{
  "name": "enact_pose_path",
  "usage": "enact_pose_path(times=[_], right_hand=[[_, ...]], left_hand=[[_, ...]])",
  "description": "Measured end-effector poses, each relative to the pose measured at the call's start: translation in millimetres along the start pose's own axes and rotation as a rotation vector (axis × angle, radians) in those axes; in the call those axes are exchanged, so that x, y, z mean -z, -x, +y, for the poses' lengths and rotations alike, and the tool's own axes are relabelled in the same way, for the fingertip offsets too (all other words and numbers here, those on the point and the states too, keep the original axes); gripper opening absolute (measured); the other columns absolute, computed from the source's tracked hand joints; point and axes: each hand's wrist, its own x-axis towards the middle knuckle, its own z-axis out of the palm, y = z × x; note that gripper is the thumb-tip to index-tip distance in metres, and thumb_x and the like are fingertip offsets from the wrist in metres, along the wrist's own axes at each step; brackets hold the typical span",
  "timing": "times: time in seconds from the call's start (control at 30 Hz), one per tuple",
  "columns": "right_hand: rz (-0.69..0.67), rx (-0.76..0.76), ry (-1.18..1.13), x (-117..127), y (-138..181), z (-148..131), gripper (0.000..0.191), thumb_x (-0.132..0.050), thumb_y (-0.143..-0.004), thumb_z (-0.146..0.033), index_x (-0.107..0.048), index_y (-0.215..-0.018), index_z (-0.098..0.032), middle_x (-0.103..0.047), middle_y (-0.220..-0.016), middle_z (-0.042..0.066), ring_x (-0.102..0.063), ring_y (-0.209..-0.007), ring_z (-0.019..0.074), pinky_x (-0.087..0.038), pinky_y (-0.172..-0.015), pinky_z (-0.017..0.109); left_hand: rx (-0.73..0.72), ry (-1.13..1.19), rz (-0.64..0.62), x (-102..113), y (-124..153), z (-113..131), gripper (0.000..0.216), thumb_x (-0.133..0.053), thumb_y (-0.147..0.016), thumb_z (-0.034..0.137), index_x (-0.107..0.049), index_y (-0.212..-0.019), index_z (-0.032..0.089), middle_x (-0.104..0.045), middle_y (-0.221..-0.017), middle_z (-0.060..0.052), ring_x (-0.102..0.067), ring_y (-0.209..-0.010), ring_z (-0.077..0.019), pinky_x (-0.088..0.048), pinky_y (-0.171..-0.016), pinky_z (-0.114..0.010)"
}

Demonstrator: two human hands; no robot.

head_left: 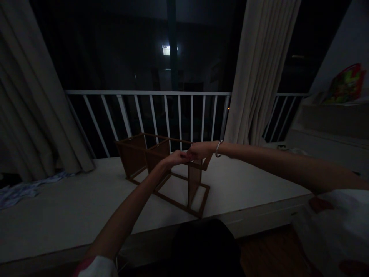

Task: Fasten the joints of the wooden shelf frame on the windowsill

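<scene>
On the pale window ledge [72, 207], in dim light: wooden frame [161, 169] stands upright. Right hand [200, 150] curled round its top rail. Left hand [176, 157] touches just beside it, grip too dark to read. The hands hide the rail's joint.

— Anything legible on your feed?

— No, I can read nothing. I see a lit sign [166, 49] out in the dark beyond the railing [150, 92], but it is only a white glare, with no letters I can make out.

— The bag on the right?

— The colourful bag [346, 82] has a bright print, but it is blurred. I cannot tell words from pattern.

— Papers on the left?

— The scattered papers [17, 190] are too dim and small for me to read. The wooden frame [133, 156] is too dark for me to tell any mark.
</scene>
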Motion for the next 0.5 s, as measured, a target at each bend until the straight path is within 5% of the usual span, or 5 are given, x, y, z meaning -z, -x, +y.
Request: enact_pose_path(times=[0.5], right_hand=[[0.055,0.073,-0.08,-6.6,-2.1,1.1,0.025,-0.049,-0.071,-0.02,-0.061,-0.093,-0.014,-0.063,-0.083,0.005,-0.051,-0.065,0.0105,-0.031,-0.06,0.021]], left_hand=[[-0.005,-0.059,-0.03,0.3,1.0,9.8,0.015,-0.058,-0.057,0.017,-0.063,-0.068,0.01,-0.06,-0.066,-0.001,-0.054,-0.069,-0.0137,-0.041,-0.07,-0.025]])
